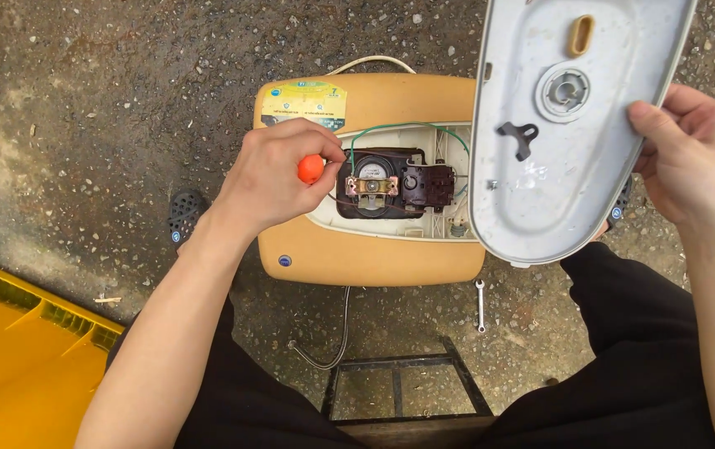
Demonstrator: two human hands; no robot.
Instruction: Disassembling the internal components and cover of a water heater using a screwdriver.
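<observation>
The open compartment (399, 185) at the centre of the frame is hemmed in from the right by the grey cover (565, 133), which is held tilted over its right edge by the right hand (690, 158). From the left it is blocked by the left hand (278, 170), closed around an orange-handled tool (311, 169). Inside, little room is left among the dark parts and the green wire (391, 127). Bare ground is seen in the upper left. Lower down, passage is narrowed by a yellow bin (17, 349), a metal frame (399, 382), a hose (337, 333) and a small wrench (480, 303).
</observation>
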